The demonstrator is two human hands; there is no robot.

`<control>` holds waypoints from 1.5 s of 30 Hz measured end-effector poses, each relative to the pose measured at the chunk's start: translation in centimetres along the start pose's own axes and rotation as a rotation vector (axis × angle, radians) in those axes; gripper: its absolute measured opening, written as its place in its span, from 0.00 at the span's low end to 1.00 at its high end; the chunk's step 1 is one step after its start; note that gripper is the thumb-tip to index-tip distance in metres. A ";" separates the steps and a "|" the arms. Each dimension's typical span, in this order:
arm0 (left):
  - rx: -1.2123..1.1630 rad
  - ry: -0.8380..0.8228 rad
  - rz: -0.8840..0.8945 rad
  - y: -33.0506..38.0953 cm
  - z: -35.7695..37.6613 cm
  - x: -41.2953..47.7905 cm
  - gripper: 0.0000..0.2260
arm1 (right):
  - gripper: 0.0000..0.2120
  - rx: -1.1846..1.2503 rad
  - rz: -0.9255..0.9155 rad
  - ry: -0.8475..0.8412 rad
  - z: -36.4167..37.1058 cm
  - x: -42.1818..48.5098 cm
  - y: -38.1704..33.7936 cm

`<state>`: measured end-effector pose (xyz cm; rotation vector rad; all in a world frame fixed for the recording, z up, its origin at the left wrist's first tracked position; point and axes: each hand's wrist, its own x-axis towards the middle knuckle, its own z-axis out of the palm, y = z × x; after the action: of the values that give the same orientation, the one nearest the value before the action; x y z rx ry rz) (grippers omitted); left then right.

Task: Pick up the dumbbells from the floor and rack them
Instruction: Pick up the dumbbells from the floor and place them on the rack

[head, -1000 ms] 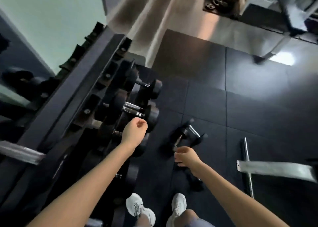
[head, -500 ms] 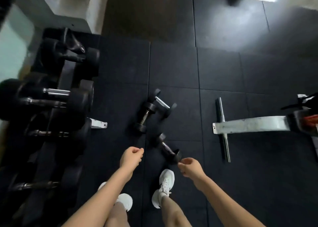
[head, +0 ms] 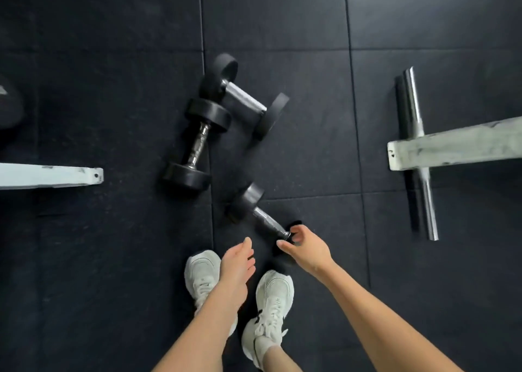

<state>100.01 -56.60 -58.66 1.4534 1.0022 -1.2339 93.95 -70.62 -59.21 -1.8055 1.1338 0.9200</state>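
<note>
Black-ended, chrome-handled dumbbell [head: 255, 213], floor-lying; right hand [head: 306, 249] cupped loose above it for pickup, left hand [head: 237, 261] slack, empty.

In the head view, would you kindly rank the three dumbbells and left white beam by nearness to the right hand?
1. Lone dumbbell, beside the right hand.
2. Dark-handled dumbbell and bright-handled dumbbell, ahead: too close to call.
3. White beam, far left.

No legible text, number or brand anywhere in view, dumbbells [head: 197, 143] showing plain black heads with no readable weight marks, dark mark [head: 258, 319] on the side of a white shoe [head: 272, 295] too blurred to read
</note>
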 end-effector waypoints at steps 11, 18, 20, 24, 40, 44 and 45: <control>0.064 0.016 0.187 -2.8 5.9 18.5 0.13 | 0.24 -0.434 -0.165 -0.305 5.6 18.4 3.6; -0.134 0.014 0.122 -2.6 6.6 19.5 0.07 | 0.16 -0.318 -0.163 -0.384 5.2 19.3 3.4; -0.139 0.035 0.109 -2.4 6.6 19.2 0.07 | 0.18 -0.330 -0.165 -0.371 5.4 18.7 3.3; -0.108 0.072 0.106 -2.0 5.6 17.3 0.06 | 0.21 -0.323 -0.149 -0.334 6.1 16.8 3.0; -0.051 0.048 0.332 6.4 -3.8 -21.6 0.06 | 0.12 0.052 -0.159 -0.351 -4.3 -19.8 -11.3; -0.104 0.057 0.419 8.3 -7.0 -33.7 0.04 | 0.13 0.032 -0.216 -0.341 -8.4 -31.6 -16.4; -0.113 0.061 0.443 8.7 -7.8 -36.4 0.05 | 0.11 0.029 -0.242 -0.343 -9.3 -34.4 -17.5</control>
<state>104.38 -51.13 -21.12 1.5276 0.7229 -0.8041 100.22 -61.99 -20.93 -1.6393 0.6949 1.0123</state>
